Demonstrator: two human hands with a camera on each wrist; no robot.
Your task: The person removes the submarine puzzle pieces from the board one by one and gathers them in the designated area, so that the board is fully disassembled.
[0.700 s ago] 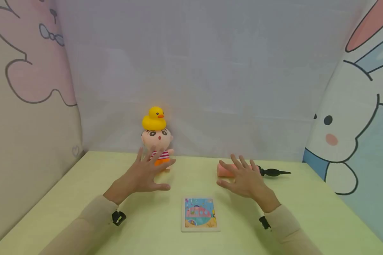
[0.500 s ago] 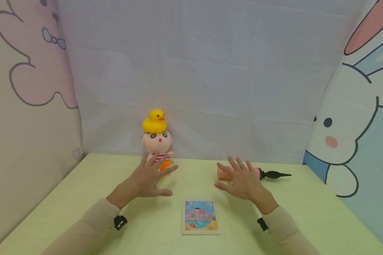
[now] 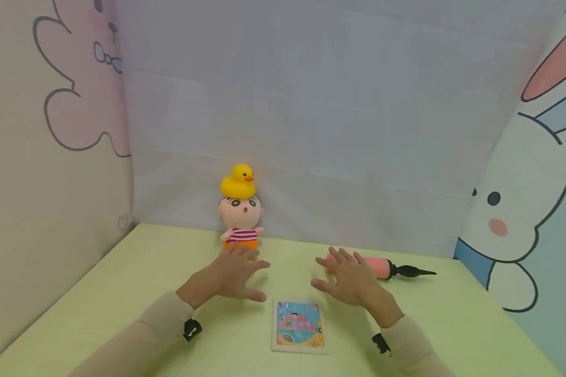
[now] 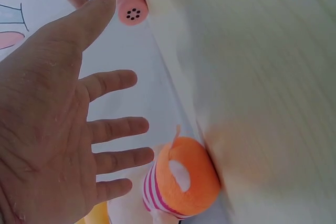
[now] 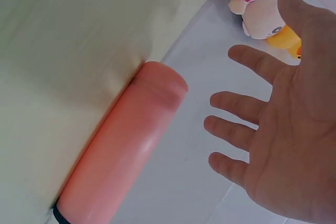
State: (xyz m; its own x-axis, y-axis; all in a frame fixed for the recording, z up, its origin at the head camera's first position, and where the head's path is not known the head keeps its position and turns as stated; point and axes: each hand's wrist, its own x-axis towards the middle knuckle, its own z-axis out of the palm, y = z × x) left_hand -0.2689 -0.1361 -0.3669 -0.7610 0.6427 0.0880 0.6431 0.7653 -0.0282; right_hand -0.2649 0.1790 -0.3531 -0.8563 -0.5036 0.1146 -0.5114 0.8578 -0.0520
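Note:
My left hand [image 3: 231, 275] hovers over the table with fingers spread and nothing in it, just in front of a plush doll [image 3: 242, 214]. The doll wears a striped shirt and orange shorts, and a yellow rubber duck [image 3: 238, 183] sits on its head. Fingers of that hand cover the doll's legs in the head view. My right hand [image 3: 351, 280], also spread and holding nothing, is above the table before a pink hand pump [image 3: 377, 267] with a black nozzle. The pump lies on its side, its left part partly hidden by the hand. Between the hands lies a picture puzzle [image 3: 300, 324] in a pale frame.
The pale yellow table [image 3: 122, 293] meets a white cloth backdrop [image 3: 320, 131] at its back edge. Side walls carry a pink cartoon animal [image 3: 87, 99] at left and a white rabbit [image 3: 509, 209] at right. A dark wrist mount [image 3: 192, 330] hangs under the left sleeve.
Both hands have drawn a little nearer to each other and lower in the head view. The camera view has shifted and tilted slightly. Doll, duck, pump and puzzle keep their places on the table.

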